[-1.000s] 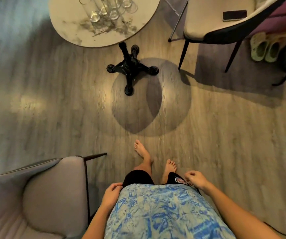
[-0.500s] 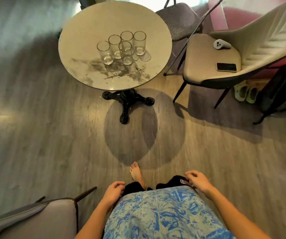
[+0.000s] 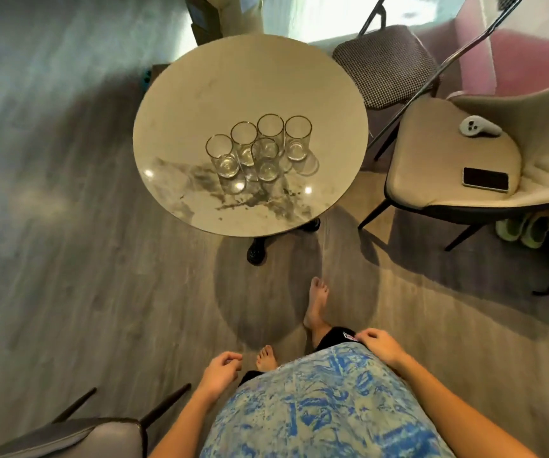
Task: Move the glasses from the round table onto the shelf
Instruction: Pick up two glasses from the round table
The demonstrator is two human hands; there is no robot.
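Several clear tall glasses (image 3: 260,147) with gold rims stand upright in a tight cluster near the middle of the round marble table (image 3: 200,94). The table stands ahead of me on a black pedestal foot. My left hand (image 3: 220,371) hangs at my hip, fingers loosely curled, holding nothing. My right hand (image 3: 380,347) rests against my right thigh, also loosely curled and without anything in it. Both hands are well short of the table. No shelf is in view.
A beige padded chair (image 3: 431,180) stands right of the table with a phone (image 3: 485,179) and a white controller (image 3: 478,126) on its seat. A checked folding chair (image 3: 385,64) is behind the table. A grey chair (image 3: 78,438) sits at my lower left. Shoes (image 3: 524,229) lie under the beige chair.
I have walked toward the table and my view has tilted up; the table and glasses are now nearer and lower in view. Both hands stay at my sides.
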